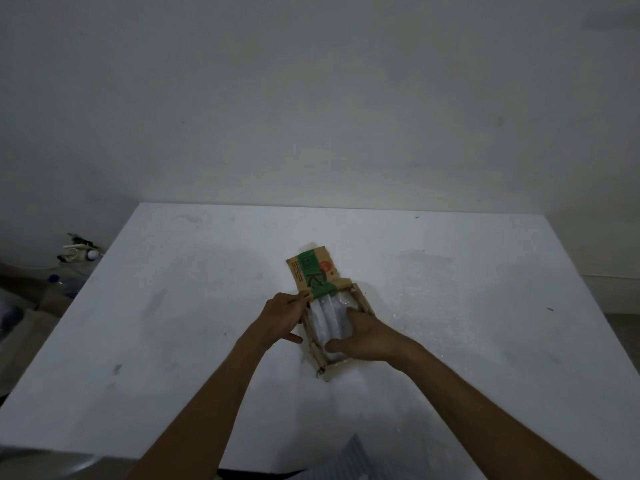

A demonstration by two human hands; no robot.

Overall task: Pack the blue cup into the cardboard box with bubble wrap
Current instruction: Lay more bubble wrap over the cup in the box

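Blue cup, hidden inside a clear bubble-wrap bundle, lies in the small brown cardboard box, long axis along the box. Right hand presses flat-fingered on the bundle, gripping nothing; left hand pinches the box's near-left rim by the green-printed flap.

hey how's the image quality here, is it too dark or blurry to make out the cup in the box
Head view: dim, flat lighting with a grey cast; the white table shows only faint, soft shadows. Head view: soft focus and wide-angle stretching at the edges. Head view: the cardboard box holds pale bubble wrap under the right hand; no blue is visible.
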